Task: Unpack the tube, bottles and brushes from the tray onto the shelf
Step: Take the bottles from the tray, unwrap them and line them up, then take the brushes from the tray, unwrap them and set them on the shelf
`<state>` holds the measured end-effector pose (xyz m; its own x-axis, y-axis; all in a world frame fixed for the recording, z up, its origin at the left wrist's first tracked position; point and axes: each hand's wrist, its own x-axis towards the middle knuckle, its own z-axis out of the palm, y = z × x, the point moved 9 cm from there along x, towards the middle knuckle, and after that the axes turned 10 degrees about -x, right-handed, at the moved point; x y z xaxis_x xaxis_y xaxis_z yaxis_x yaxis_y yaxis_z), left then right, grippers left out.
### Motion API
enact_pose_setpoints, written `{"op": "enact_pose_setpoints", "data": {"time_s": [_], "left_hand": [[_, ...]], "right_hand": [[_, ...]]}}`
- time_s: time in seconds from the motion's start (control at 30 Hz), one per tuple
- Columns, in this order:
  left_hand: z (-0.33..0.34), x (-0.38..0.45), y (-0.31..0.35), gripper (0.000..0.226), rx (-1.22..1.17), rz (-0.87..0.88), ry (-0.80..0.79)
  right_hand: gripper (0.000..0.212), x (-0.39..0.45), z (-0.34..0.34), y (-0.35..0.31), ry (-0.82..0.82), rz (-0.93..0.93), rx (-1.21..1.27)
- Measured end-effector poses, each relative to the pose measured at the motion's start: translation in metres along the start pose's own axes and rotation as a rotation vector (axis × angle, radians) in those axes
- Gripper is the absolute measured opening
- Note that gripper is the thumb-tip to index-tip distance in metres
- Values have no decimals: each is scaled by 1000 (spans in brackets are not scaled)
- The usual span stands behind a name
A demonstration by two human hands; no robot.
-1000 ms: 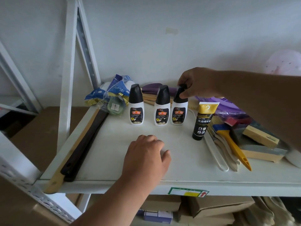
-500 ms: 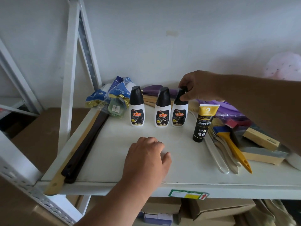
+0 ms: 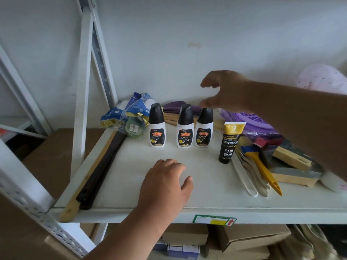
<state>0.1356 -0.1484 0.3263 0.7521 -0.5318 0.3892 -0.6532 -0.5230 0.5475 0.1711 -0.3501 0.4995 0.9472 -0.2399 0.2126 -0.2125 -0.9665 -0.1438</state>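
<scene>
Three white bottles with black caps stand upright in a row on the white shelf: the left bottle, the middle bottle and the right bottle. A black and gold tube stands on its cap to their right. Beside the tube lie a yellow-handled brush and pale flat tools. My right hand hovers open above and behind the right bottle, touching nothing. My left hand rests palm down on the shelf in front of the bottles, fingers apart.
A long dark and wooden handle lies along the shelf's left edge. Blue plastic packets sit at the back left. Purple items and wooden block brushes crowd the right. A white upright post stands at left. Cardboard boxes are below.
My right hand has let go of the right bottle's cap and lifted up and away, opening its fingers. The bottle stays standing. My left hand has not moved.
</scene>
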Motion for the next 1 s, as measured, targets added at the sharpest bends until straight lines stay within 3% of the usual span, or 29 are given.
{"op": "enact_pose_setpoints", "data": {"time_s": [0.17,0.37,0.57,0.67,0.87,1.0], "left_hand": [[-42,-31,7,39,-105,-51,39],[-58,-97,6,29,-220,-161,168],[-31,-146,-6,13,-361,-236,127],[-5,-162,-19,17,-427,-245,63],[76,-207,-76,42,-416,-416,-148],[122,-235,-115,42,-380,-548,-246]], "right_hand": [[37,-66,-39,-52,233,-88,271],[20,-181,22,-114,130,-270,517],[17,-243,119,-112,-16,-171,659],[15,-258,168,-103,-84,-117,677],[16,-286,265,-61,-83,-81,441],[17,-310,339,-26,-184,17,378]]}}
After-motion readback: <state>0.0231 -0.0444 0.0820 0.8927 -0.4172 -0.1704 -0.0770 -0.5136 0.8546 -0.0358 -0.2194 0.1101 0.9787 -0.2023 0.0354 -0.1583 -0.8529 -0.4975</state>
